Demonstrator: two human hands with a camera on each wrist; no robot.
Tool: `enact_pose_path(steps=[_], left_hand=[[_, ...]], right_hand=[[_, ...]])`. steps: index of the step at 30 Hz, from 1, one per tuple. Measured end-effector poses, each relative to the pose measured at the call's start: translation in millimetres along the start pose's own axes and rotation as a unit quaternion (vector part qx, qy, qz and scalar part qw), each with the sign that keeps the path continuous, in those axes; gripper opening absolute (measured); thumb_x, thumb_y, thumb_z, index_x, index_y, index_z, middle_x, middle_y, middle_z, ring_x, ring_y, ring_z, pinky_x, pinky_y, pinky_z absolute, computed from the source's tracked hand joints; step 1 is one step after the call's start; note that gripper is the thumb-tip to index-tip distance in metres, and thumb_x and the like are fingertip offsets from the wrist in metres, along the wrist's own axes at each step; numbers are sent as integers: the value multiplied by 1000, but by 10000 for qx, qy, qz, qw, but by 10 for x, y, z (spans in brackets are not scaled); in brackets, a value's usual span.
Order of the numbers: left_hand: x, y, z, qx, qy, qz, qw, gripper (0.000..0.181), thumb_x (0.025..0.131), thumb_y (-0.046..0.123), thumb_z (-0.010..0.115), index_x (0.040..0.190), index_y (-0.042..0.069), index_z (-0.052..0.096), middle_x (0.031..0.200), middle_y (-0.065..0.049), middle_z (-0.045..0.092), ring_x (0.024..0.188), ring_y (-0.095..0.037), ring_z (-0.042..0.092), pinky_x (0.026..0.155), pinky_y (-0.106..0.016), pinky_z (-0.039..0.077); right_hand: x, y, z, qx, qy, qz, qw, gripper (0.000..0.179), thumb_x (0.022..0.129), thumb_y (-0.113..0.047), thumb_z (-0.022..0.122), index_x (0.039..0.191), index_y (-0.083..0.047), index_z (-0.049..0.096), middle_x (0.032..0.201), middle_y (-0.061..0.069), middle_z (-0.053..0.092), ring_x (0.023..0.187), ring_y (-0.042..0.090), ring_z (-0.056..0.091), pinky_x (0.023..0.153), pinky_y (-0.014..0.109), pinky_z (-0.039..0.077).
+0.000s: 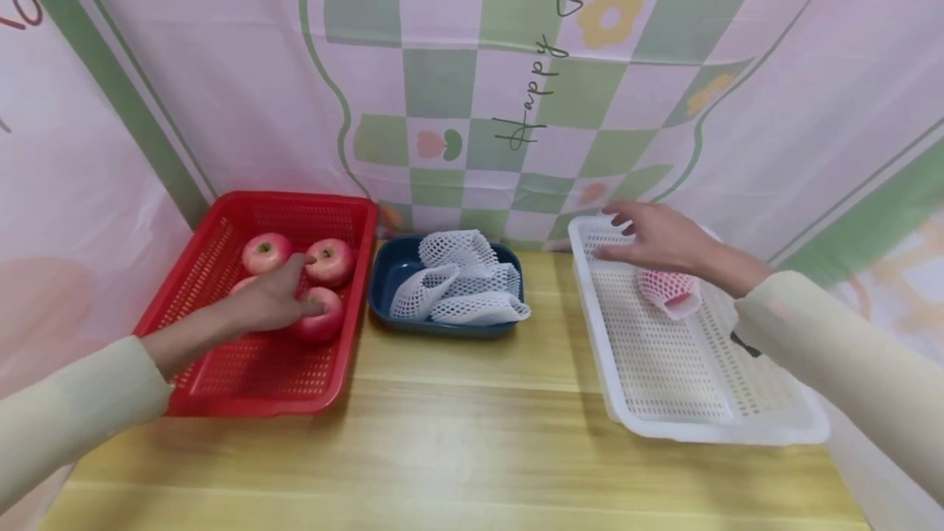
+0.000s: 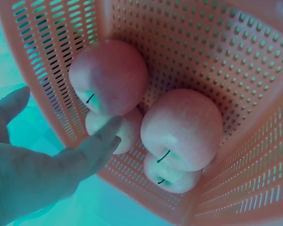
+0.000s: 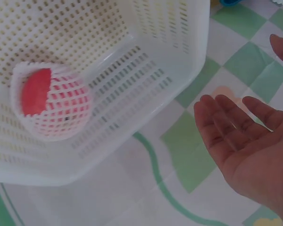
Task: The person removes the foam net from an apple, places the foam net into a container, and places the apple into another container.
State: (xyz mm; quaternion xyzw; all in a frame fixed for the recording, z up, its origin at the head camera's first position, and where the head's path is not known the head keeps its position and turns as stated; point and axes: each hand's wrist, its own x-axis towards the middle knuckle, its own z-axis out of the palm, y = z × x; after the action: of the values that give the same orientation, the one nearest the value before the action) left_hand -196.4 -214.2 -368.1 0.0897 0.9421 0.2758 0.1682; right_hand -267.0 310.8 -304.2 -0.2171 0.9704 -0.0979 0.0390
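My left hand [image 1: 274, 299] reaches over the red basket [image 1: 254, 396], palm down with fingers extended among several red apples [image 1: 267, 251]. Its fingertips overlap the far-right apple [image 1: 335, 265] in the head view, and the thumb lies over the nearer one [image 1: 324, 323]. In the left wrist view the fingers [image 2: 96, 149] are loosely spread, with the thumb apart and nothing between them. At the right, my right hand [image 1: 659, 236] hovers over the far end of the white basket [image 1: 726, 433], fingers relaxed and holding nothing. In that basket lies an apple in a foam net [image 1: 669, 292].
Between the two baskets stands a dark blue tray [image 1: 394, 265] with several white foam nets [image 1: 472, 277] heaped in it. All stand on a wooden table [image 1: 472, 433]. Right behind them hangs a checkered curtain [image 1: 509, 80].
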Motion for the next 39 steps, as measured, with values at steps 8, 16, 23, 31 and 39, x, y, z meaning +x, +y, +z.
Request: enact_pose_path(steps=[8, 16, 23, 31, 39], left_hand=[[-3, 59, -62, -66, 99, 92, 9999, 90, 99, 34, 75, 159, -8, 23, 157, -36, 39, 141, -51, 44, 109, -71, 43], [-33, 163, -93, -63, 264, 400, 9988, 91, 97, 41, 76, 158, -5, 27, 155, -31, 43, 137, -48, 46, 104, -70, 49], [-60, 275, -43, -158, 195, 259, 9993, 96, 94, 49, 76, 163, 5, 26, 161, -25, 39, 143, -45, 41, 105, -70, 49], [-104, 389, 45, -186, 288, 478, 9983, 98, 91, 46, 81, 163, 7, 27, 159, -21, 39, 138, -40, 46, 95, -59, 59], [-184, 480, 129, -18, 351, 756, 9965, 92, 92, 45, 81, 161, 6, 33, 150, -20, 49, 130, -37, 53, 90, -55, 62]], right_hand=[[-160, 297, 9, -176, -135, 486, 9986, 80, 94, -43, 77, 143, 15, 50, 128, 40, 64, 112, 53, 67, 94, 65, 55], [-290, 567, 77, -287, -344, 1005, 9939, 83, 96, -43, 75, 139, 21, 46, 127, 45, 60, 111, 60, 62, 94, 68, 52], [-366, 722, 133, -311, -577, 1459, 9871, 93, 96, -46, 73, 139, 29, 38, 123, 49, 58, 110, 64, 60, 95, 71, 51], [-443, 827, 195, -259, -827, 1830, 9793, 92, 98, -47, 70, 136, 30, 37, 128, 53, 51, 113, 70, 54, 96, 76, 47], [-437, 916, 309, -45, -933, 2083, 9736, 82, 94, -50, 73, 119, 24, 49, 102, 40, 62, 94, 55, 64, 86, 67, 54]])
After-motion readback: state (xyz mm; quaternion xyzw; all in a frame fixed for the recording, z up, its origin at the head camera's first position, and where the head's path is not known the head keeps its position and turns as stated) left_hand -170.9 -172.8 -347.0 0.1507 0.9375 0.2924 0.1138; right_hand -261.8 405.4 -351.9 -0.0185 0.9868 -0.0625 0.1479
